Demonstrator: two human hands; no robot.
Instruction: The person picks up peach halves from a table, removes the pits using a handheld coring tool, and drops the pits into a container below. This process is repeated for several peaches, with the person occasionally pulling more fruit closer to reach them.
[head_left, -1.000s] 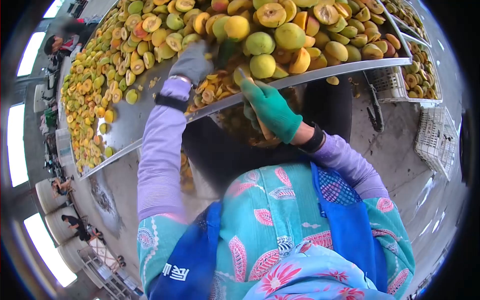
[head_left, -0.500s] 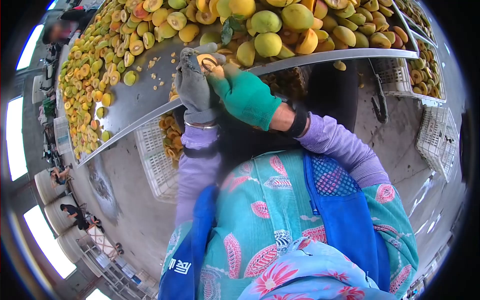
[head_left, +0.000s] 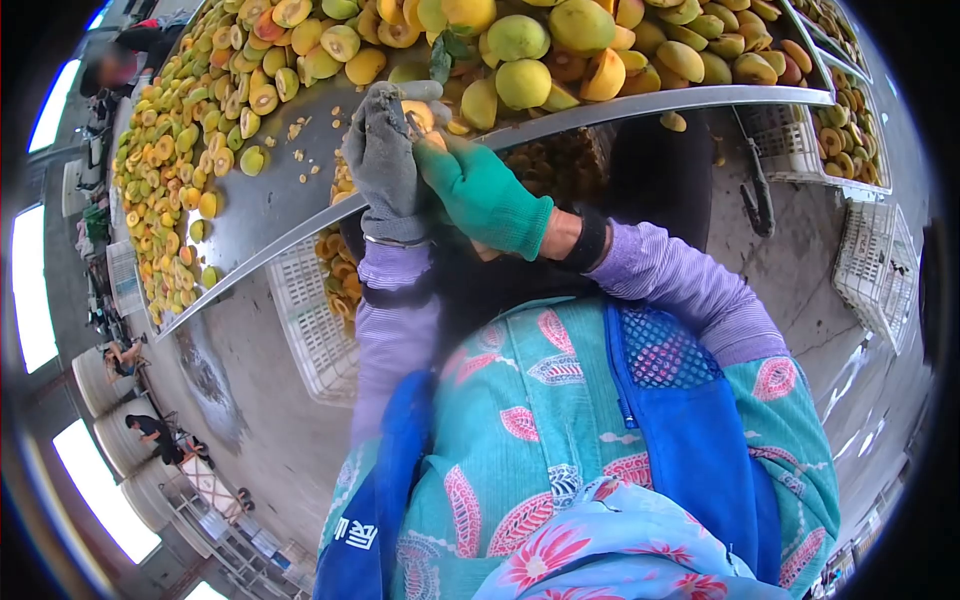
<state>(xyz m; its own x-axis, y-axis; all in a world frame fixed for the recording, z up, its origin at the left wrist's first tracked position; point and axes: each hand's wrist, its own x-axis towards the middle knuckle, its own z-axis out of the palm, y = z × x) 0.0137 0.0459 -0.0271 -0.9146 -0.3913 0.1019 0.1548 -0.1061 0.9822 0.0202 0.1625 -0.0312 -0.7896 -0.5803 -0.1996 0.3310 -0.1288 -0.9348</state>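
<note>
My left hand (head_left: 385, 160), in a grey glove, holds a halved orange-fleshed fruit (head_left: 418, 115) at the near edge of the metal table (head_left: 290, 185). My right hand (head_left: 490, 195), in a green glove with bare fingertips, is closed against the fruit's near side. Whatever tool it may grip is too small to make out. Just beyond the hands lie whole green-yellow fruits (head_left: 522, 84) and a green leaf (head_left: 441, 60). Many cut halves (head_left: 262, 98) cover the table on the left.
White crates with fruit stand under the table (head_left: 310, 325) and at the right (head_left: 785, 145). Another white crate (head_left: 875, 270) is on the floor at the far right. Seated people (head_left: 150, 430) are at the far left. The table's metal rim (head_left: 660, 101) runs across the front.
The view has shifted slightly. Both hands stay together at the fruit, and the dark curved shape seen earlier over its cut face no longer shows clearly.
</note>
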